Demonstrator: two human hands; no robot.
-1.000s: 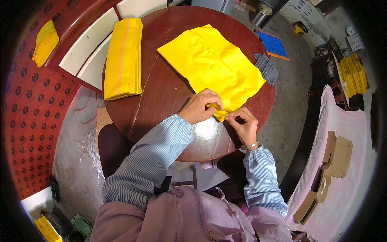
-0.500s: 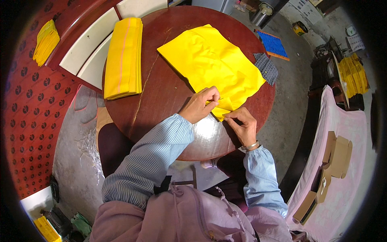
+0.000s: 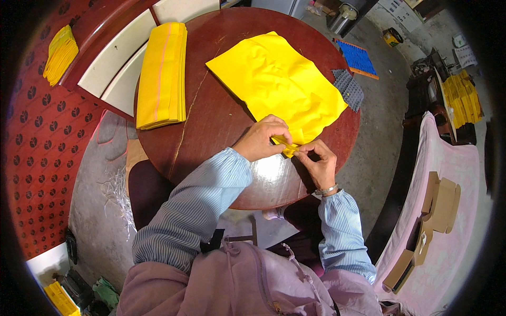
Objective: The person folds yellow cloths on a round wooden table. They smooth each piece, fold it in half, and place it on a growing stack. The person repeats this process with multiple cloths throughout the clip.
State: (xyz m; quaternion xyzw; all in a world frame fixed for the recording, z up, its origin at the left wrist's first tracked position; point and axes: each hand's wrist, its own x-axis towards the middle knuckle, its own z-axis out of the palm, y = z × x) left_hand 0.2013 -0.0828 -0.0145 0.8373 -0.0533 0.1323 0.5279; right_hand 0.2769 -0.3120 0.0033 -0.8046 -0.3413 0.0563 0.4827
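Observation:
A bright yellow cloth lies spread and slightly rumpled on the round dark-red table. Its near corner is bunched up between my hands. My left hand pinches the gathered folds with thumb and forefinger, while the thumb and fingertips of my right hand grip the very tip of that corner. Whatever lies inside the folds is hidden. To the left on the table rests a tall stack of folded yellow cloths with a pink line running along the top one.
A dark grey patterned mat lies at the table's right edge, with a blue panel beyond it. Opened cardboard boxes sit on a pink-covered bench at right. More yellow bundles lie at far left and far right.
The corner of the yellow cloth is more gathered now, and my fingertips have come closer together around it. The rest of the cloth and the stack have stayed put.

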